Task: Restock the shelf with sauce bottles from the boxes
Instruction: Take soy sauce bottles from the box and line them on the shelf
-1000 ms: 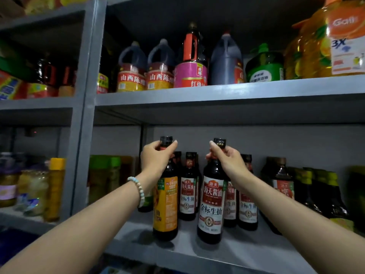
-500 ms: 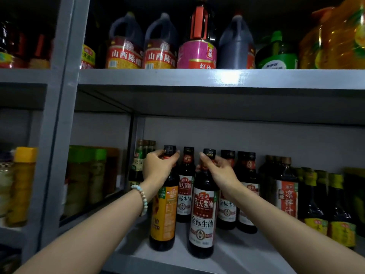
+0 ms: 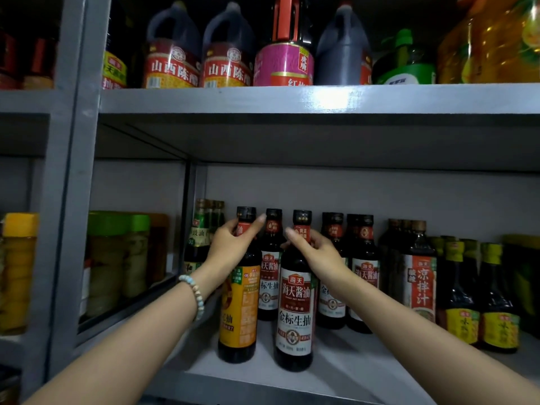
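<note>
Two dark sauce bottles stand upright near the front of the grey shelf (image 3: pixel 344 372). My left hand (image 3: pixel 230 247) grips the neck of the bottle with the orange label (image 3: pixel 241 311). My right hand (image 3: pixel 315 252) grips the neck of the bottle with the white and red label (image 3: pixel 295 314). Both bottle bases rest on the shelf board. Behind them stand more bottles of the same white and red kind (image 3: pixel 270 276).
Dark bottles with yellow labels (image 3: pixel 461 323) and a red-labelled one (image 3: pixel 420 285) fill the shelf's right side. Green-capped jars (image 3: pixel 117 258) stand in the left bay behind a grey upright (image 3: pixel 73 200). Large vinegar jugs (image 3: pixel 172 54) and oil (image 3: pixel 496 39) sit on the shelf above.
Both hands have slid from the caps down to the necks of the two bottles, which now stand a little deeper on the shelf. The view has moved closer and lower.
</note>
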The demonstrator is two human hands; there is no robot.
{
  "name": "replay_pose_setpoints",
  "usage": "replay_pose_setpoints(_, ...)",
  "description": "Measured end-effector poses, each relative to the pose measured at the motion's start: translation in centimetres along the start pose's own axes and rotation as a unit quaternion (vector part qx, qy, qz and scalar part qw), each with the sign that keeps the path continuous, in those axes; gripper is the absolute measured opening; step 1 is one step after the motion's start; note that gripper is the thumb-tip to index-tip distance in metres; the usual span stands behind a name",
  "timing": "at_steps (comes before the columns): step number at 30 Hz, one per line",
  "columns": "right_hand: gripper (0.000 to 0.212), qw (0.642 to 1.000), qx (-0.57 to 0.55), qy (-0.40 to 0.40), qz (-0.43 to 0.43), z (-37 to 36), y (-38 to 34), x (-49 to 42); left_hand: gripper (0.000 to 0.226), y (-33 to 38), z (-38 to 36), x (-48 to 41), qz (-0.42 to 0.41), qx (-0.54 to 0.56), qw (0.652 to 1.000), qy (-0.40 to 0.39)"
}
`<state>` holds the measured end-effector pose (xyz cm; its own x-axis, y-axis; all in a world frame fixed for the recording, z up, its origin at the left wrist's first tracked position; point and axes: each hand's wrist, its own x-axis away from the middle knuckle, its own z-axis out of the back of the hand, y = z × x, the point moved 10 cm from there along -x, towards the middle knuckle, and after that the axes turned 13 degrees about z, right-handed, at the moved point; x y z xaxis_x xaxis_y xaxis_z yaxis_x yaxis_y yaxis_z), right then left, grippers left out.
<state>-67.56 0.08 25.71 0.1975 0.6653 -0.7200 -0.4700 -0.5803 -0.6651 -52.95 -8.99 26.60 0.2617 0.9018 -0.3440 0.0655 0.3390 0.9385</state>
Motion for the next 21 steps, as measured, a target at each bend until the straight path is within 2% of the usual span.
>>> replay_pose_setpoints(2, 0.066, 0.999, 0.015, -0.03, -0.039, 0.0, 1.4, 1.5, 0.069, -1.7, -0.2, 0.1, 0.024, -0.035, 0.997, -0.057)
replay_pose_setpoints(3, 0.072, 0.997, 0.023, -0.043, -0.053, 0.1, 2.1, 2.4, 0.07, -2.5, -0.1, 0.2, 0.028, -0.068, 0.994, -0.082)
replay_pose_setpoints(6, 0.062, 0.993, 0.027, -0.087, -0.069, 0.0, 3.6, 4.6, 0.074, -5.8, 0.0, 1.2, 0.059, -0.129, 0.973, -0.18)
replay_pose_setpoints(10, 0.069, 0.991, 0.02, -0.091, -0.097, -0.5, 5.2, 6.5, 0.112, -9.8, 0.8, 2.1, 0.134, -0.117, 0.945, -0.274)
replay_pose_setpoints(12, 0.075, 0.993, 0.017, -0.073, -0.092, -0.5, 5.6, 6.6, 0.115, -10.3, 1.2, 2.1, 0.137, -0.103, 0.947, -0.273)
replay_pose_setpoints(14, 0.075, 0.994, 0.012, -0.056, -0.093, -0.5, 5.8, 6.4, 0.105, -10.3, 1.3, 1.9, 0.125, -0.094, 0.954, -0.254)
replay_pose_setpoints(19, 0.085, 0.995, 0.003, -0.029, -0.099, -1.7, 7.0, 5.7, 0.096, -10.4, 1.8, 1.0, 0.085, -0.089, 0.975, -0.185)
replay_pose_setpoints(21, 0.081, 0.995, 0.0, -0.025, -0.101, -2.4, 7.5, 5.4, 0.094, -10.5, 2.3, 0.6, 0.073, -0.085, 0.983, -0.148)
